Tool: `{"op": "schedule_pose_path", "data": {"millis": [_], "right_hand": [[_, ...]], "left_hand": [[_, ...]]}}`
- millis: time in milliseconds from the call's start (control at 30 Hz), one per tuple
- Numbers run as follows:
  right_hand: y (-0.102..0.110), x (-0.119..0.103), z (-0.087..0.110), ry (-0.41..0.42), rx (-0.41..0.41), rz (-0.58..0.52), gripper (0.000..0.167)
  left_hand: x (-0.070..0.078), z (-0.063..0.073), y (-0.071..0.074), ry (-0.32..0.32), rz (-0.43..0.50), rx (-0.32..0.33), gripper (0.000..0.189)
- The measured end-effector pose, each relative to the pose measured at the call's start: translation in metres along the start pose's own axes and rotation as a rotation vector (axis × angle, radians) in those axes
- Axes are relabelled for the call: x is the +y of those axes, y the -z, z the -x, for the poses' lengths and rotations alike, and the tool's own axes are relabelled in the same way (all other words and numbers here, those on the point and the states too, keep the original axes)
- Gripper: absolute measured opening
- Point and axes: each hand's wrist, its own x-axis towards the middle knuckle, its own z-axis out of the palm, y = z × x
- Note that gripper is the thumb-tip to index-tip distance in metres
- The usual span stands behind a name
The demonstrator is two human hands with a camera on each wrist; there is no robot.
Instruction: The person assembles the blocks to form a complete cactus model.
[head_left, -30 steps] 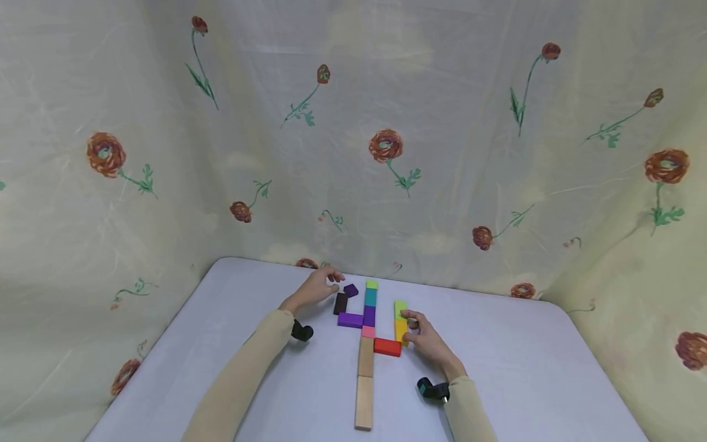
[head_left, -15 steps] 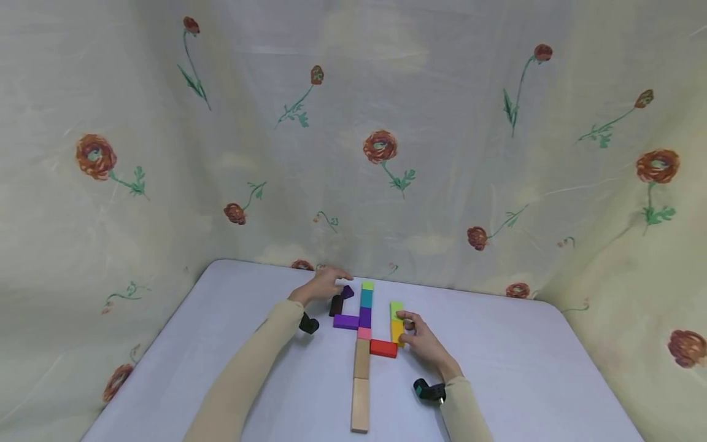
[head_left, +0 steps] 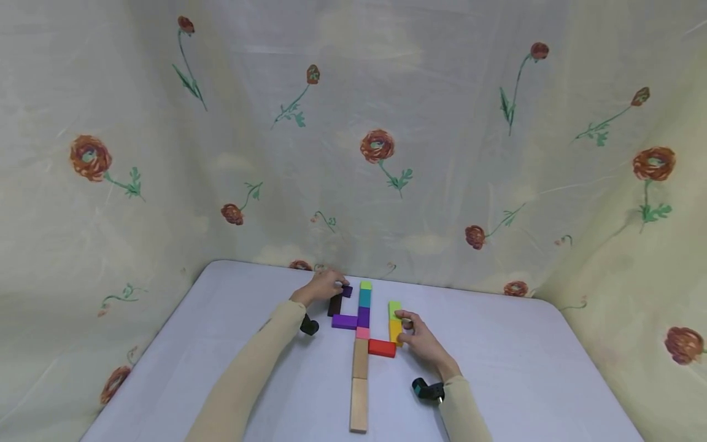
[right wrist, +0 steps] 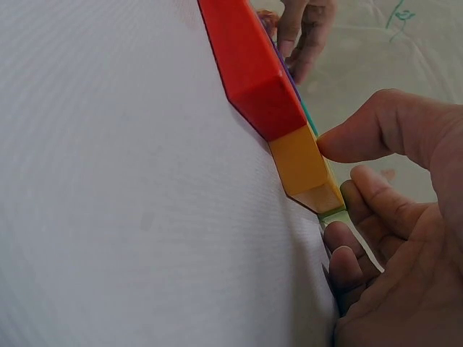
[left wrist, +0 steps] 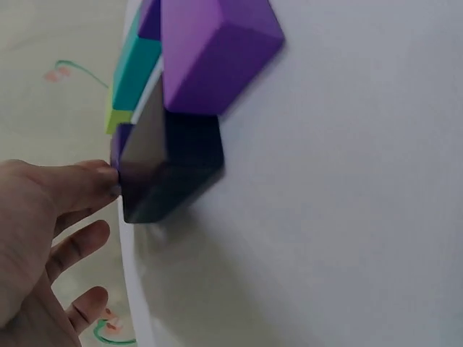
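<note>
My left hand (head_left: 321,286) pinches a small dark purple block (head_left: 347,291) at the far end of a black block (head_left: 335,305). In the left wrist view, thumb and finger meet at that purple block (left wrist: 117,148), mostly hidden behind the black one. A longer purple block (head_left: 345,321) lies across the black block's near end. On the other side my right hand (head_left: 422,339) rests against a yellow block (head_left: 395,330) with its thumb, the forefinger reaching a lime green block (head_left: 394,309) beyond. A red block (head_left: 382,348) adjoins the yellow one.
A central column runs from two plain wooden blocks (head_left: 359,405) through a pink block (head_left: 362,333), a dark violet block (head_left: 363,317) and a teal block (head_left: 365,298) to a lime block (head_left: 366,285). Flowered cloth (head_left: 342,153) hangs behind the white table (head_left: 486,368).
My left hand has moved right and come down onto the small purple block, which has turned from askew to line up by the black block's end. The right hand stays at the yellow block.
</note>
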Motion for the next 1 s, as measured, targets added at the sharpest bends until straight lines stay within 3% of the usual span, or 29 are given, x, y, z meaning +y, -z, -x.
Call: {"op": "schedule_pose_path", "data": {"millis": [233, 400, 700, 1000], "right_hand": [[-0.001, -0.001, 0.000, 0.015, -0.002, -0.011, 0.055], [0.000, -0.001, 0.000, 0.019, 0.000, -0.008, 0.056], [0.001, -0.001, -0.001, -0.006, 0.008, 0.009, 0.056], [-0.001, -0.003, 0.000, -0.021, 0.000, -0.005, 0.055]], "left_hand": [[-0.002, -0.001, -0.003, 0.084, 0.057, -0.009, 0.025], [-0.004, 0.001, -0.002, 0.093, 0.099, -0.005, 0.026], [-0.013, 0.007, 0.004, 0.066, 0.089, 0.021, 0.025], [-0.018, 0.011, 0.006, 0.091, 0.148, 0.000, 0.024]]}}
